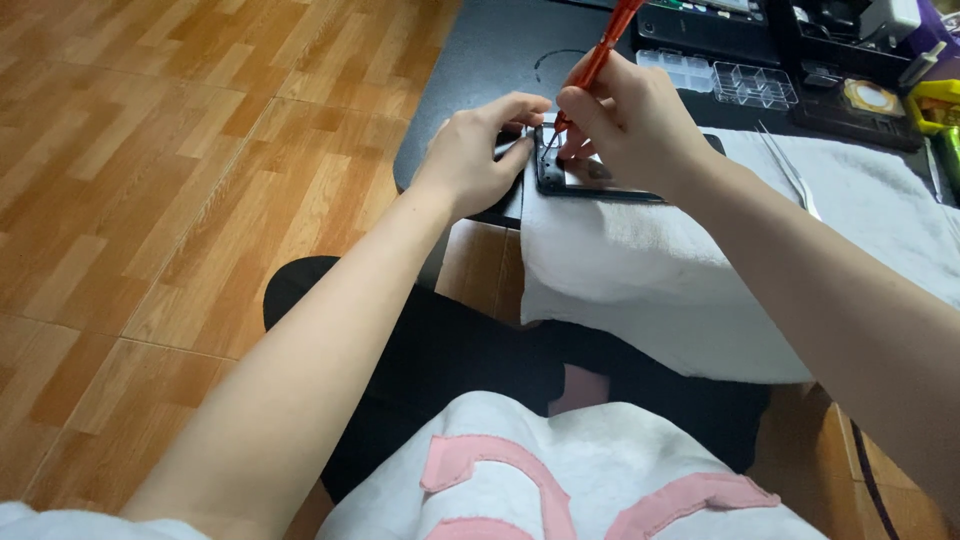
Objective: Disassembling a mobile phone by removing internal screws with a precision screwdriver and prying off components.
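A black phone-like device (590, 186) lies opened, face down, on a white towel (700, 270) at the edge of a low black table (480, 60). My left hand (480, 150) pinches the device's left end, thumb and fingers on its corner. My right hand (630, 120) grips an orange screwdriver (600, 55) like a pen, its tip pressed down onto the device's upper left part. The right fingers hide much of the device.
Metal tweezers (790, 175) lie on the towel to the right. Clear compartment boxes (755, 85), a dark tool tray (700, 25) and a yellow tool (935, 105) sit at the table's back. Wooden floor (180, 180) spreads left; my legs are under the table edge.
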